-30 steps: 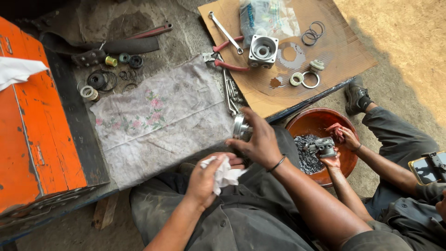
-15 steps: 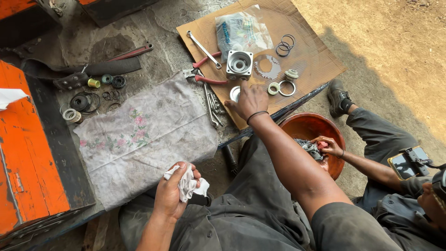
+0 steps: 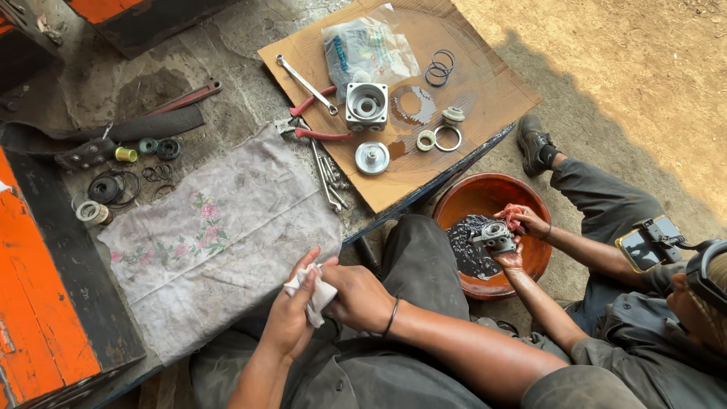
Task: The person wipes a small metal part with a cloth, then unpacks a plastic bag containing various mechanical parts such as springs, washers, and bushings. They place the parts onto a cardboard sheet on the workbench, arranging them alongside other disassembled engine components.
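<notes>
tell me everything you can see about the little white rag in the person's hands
The white rag is a small, crumpled piece of pale cloth, soft and creased, looking slightly soiled. It is bunched between both hands: the left hand cups it from below and behind, the right hand presses on it from the other side. Only a folded wad shows between the fingers; the rest is hidden. It is held above the person's lap, just off the near edge of the flowered cloth, apart from it.

A metal disc (image 3: pixel 372 157) lies on the cardboard sheet (image 3: pixel 485 91), right of the cloth (image 3: pixel 219 242).
</notes>
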`<state>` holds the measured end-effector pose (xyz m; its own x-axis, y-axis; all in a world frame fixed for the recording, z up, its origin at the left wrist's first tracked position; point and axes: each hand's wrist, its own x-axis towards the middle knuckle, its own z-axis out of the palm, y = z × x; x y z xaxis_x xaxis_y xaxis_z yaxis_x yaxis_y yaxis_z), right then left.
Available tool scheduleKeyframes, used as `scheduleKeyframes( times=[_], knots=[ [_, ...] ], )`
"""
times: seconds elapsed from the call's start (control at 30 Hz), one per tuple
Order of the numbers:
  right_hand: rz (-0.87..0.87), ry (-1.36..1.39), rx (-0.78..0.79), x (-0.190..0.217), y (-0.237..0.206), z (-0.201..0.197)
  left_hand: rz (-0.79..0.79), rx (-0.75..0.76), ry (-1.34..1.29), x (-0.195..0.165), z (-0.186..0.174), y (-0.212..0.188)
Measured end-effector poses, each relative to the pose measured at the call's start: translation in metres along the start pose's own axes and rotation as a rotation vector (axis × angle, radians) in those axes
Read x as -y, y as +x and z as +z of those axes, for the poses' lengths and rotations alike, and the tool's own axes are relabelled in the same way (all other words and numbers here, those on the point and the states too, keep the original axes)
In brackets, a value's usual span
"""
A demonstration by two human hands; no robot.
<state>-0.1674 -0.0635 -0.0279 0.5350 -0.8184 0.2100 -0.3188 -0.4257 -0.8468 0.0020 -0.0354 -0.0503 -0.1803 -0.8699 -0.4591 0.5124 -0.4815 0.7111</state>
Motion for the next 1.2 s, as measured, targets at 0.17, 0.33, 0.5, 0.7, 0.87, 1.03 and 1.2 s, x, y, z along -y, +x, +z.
scheduleKeyframes(
  times=[0.17,0.33,0.5,0.7,0.87,1.03,1.2],
  knots=[
    [0.204,0.091,-0.067,-0.031,0.001,-0.005,0.093,-0.087,0.303,0.013,-0.009,-0.005],
    [0.493,0.540,-0.073,-0.065,-0.001,0.009,0.202,-0.092,0.375,0.010,-0.011,-0.015],
    [0.605,0.862,-0.206,-0.081,0.004,0.009,0.393,0.249,0.454,-0.003,-0.013,-0.032],
    [0.352,0.786,0.142,-0.042,-0.009,0.020,0.250,-0.142,0.448,0.017,-0.019,-0.006],
    [0.311,0.758,0.249,-0.045,0.002,0.014,0.433,-0.486,0.505,0.004,-0.048,0.010],
    [0.450,0.468,-0.241,-0.111,0.070,-0.083,0.346,-0.788,1.161,-0.039,-0.070,-0.005],
    [0.625,0.430,-0.655,-0.166,0.155,-0.183,0.535,-0.678,1.581,-0.066,-0.075,-0.009]
  ],
)
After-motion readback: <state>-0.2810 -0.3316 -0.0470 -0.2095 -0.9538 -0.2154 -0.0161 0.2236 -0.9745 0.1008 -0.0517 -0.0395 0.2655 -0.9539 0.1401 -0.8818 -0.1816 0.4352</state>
